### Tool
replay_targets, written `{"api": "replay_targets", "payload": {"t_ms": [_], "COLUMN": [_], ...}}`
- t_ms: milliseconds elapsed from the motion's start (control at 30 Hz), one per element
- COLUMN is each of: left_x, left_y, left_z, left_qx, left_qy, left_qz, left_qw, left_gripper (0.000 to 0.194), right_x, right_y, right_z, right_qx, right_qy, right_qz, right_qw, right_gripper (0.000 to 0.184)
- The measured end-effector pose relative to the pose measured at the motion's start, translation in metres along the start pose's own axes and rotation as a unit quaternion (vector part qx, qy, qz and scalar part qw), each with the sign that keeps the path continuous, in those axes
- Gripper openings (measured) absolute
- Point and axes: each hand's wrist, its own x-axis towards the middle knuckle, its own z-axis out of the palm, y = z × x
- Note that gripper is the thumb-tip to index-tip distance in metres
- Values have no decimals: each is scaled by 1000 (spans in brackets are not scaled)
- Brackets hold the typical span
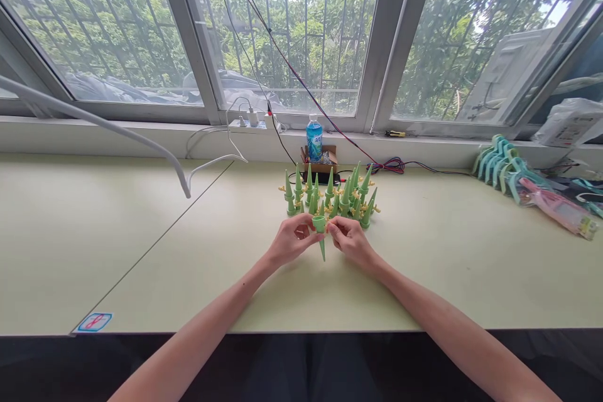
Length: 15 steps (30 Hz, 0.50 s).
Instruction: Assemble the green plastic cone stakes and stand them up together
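Observation:
A green plant watering spike (319, 224) is held with its round open cup up and its tapered point down, above the near side of a group of similar spikes. My left hand (296, 237) is closed on it, thumb and fingers around the part below the cup. My right hand (347, 237) is closed in a pinch at the cup's right side, where a bit of yellow valve shows; the fingers hide most of it. Just beyond my hands, several green watering spikes (346, 196) stand points up on the table, with small yellow valves at their sides.
The pale table (188, 276) runs along a windowed wall. Behind the spikes are a blue-labelled bottle (314, 138), a small cardboard box (333, 154) and a black device (320, 178). Coiled cables (393, 165) lie farther right, then hangers (502, 166). A white tube (117, 118) crosses the left.

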Motion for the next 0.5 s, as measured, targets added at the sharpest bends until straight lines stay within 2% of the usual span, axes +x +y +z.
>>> {"api": "replay_targets", "payload": {"t_ms": [267, 500], "left_x": [0, 1], "left_y": [-2, 3], "left_z": [0, 1], "left_qx": [5, -47], "left_qy": [14, -2], "left_qz": [9, 0], "left_qw": [1000, 999], "left_gripper": [37, 30], "right_x": [-1, 0], "right_y": [-5, -2], "right_z": [0, 2], "right_qx": [45, 56], "right_qy": [-16, -11], "right_qz": [20, 9], "right_qw": [999, 998], "right_gripper": [40, 39]}}
